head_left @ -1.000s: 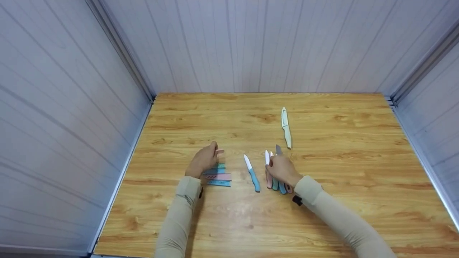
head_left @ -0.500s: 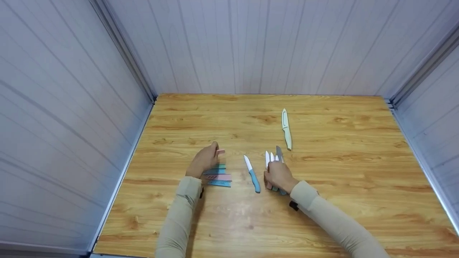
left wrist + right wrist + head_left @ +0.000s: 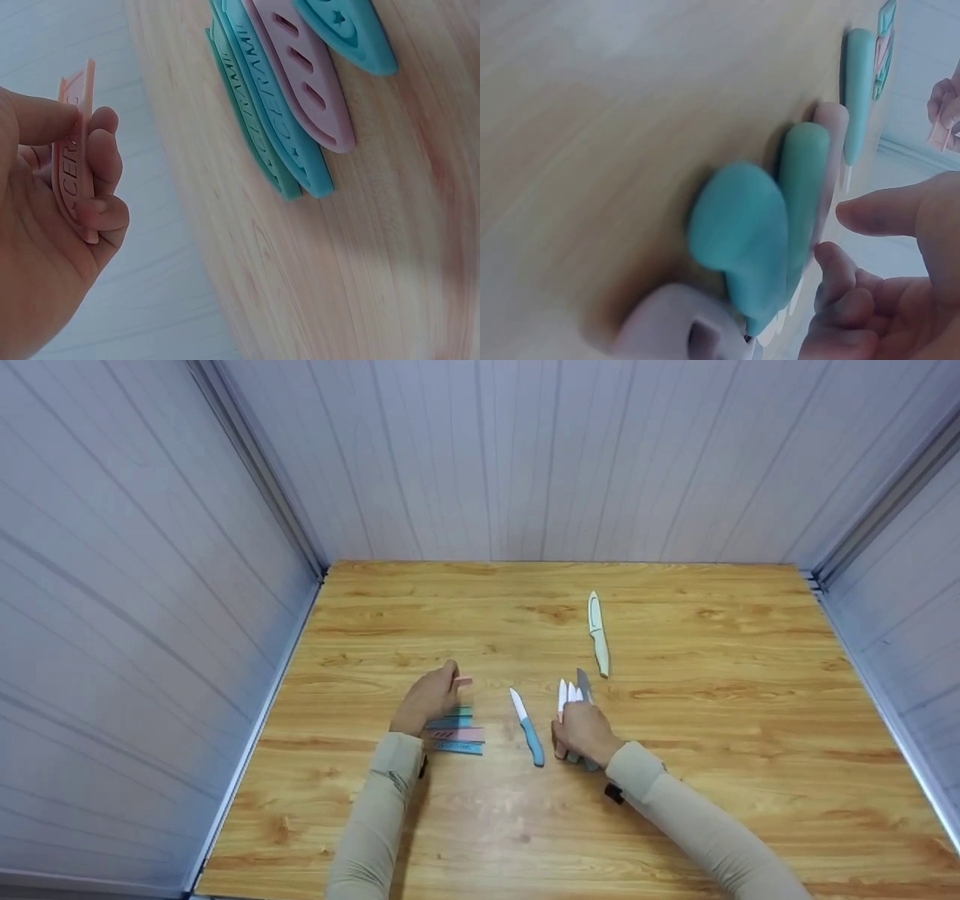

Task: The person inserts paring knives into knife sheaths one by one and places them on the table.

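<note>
A small pink blade sheath (image 3: 73, 165) with raised letters is pinched between the thumb and fingers of my left hand (image 3: 429, 697). Below that hand lies a row of sheaths: a green one (image 3: 251, 124), a blue one (image 3: 281, 112), a pink slotted one (image 3: 304, 71) and another blue one (image 3: 352, 30). My right hand (image 3: 587, 729) is over a cluster of bare knives, thumb and forefinger apart at the side of a pink knife handle (image 3: 831, 135). Beside it lie a green handle (image 3: 804, 169), a blue handle (image 3: 739, 217) and a pale pink handle with a hole (image 3: 667, 330).
A blue-handled paring knife (image 3: 532, 739) lies alone between the hands, blade pointing away. Farther back is a cream knife (image 3: 600, 641) in its sheath. Panelled walls (image 3: 517, 457) enclose the wooden table (image 3: 480, 825) at the back and both sides.
My right hand has shifted slightly toward me, from the blade ends onto the handles. The pink knife has edged closer to its neighbours. My left hand stays put with the pink sheath.
</note>
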### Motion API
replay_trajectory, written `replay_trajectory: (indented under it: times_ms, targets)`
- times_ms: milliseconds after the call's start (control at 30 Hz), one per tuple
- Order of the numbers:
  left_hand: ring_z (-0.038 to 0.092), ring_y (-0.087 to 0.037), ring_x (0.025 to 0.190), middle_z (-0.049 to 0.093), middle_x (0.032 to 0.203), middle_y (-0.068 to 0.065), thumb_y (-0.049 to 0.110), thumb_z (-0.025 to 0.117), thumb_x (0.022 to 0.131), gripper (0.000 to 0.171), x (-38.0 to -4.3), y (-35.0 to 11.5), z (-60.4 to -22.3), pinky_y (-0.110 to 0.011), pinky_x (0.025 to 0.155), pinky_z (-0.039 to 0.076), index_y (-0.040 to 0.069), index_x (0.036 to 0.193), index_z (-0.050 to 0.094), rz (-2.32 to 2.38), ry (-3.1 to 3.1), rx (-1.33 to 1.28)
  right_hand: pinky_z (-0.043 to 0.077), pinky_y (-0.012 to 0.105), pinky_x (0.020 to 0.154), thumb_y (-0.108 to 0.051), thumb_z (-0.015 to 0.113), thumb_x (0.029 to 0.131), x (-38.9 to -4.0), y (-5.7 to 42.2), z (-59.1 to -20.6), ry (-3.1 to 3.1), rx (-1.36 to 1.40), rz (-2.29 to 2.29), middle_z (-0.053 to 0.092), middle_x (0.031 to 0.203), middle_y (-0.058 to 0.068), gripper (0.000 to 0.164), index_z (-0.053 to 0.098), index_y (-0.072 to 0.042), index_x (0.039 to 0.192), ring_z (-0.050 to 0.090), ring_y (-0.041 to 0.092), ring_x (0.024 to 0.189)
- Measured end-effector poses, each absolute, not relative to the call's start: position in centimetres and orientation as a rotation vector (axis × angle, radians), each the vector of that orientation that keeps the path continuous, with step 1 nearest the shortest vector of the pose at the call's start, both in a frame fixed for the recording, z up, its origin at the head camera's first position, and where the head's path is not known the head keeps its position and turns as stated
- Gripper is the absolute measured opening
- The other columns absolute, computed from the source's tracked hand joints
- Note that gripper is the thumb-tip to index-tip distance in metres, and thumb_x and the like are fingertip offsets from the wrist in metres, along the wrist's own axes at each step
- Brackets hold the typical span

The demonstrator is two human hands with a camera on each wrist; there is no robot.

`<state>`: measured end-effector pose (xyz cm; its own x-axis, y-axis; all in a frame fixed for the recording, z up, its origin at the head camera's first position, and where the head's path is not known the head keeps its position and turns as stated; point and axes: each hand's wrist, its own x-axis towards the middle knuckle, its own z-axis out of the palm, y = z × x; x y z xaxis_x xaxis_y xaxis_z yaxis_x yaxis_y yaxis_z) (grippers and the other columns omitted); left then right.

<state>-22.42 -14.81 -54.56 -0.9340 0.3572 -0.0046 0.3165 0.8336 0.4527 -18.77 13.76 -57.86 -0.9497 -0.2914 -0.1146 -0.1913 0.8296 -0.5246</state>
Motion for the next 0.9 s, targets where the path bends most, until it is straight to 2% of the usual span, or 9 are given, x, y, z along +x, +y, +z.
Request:
replay_trajectory:
  times_ms: [200,567,900]
  targets:
    - [0.048,-0.016,0.059,0.054,0.076,-0.007,0.017,0.039,0.094,0.011,-22.5,-14.7,-54.5,-0.032,0.053,0.04,0.007,0.097,0.044,0.681,2.915,0.526,0.038,0.027,0.038,-0.019,0.055,0.085,-18.7,13.7,-58.3,2.888,-0.341,-0.689,0.048,0.037,-0.011,0.032,0.052,-0.014,0.053,0.046,0.006,0.032]
    - [0.047,-0.016,0.057,0.052,0.072,-0.005,0.018,0.039,0.094,0.011,-22.7,-14.8,-54.7,-0.03,0.051,0.039,0.008,0.097,0.043,0.671,2.927,0.539,0.042,0.031,0.043,-0.021,0.057,0.084,-18.9,13.1,-58.5,2.928,-0.451,-0.614,0.043,0.034,-0.011,0.041,0.052,-0.016,0.043,0.044,0.007,0.034]
    - [0.045,-0.015,0.055,0.052,0.071,-0.005,0.018,0.039,0.094,0.01,-22.6,-14.6,-54.6,-0.029,0.048,0.037,0.008,0.096,0.043,0.685,2.921,0.552,0.044,0.036,0.048,-0.025,0.059,0.082,-19.2,12.1,-58.3,2.909,-0.383,-0.542,0.043,0.033,-0.008,0.043,0.053,-0.016,0.041,0.047,0.013,0.039]
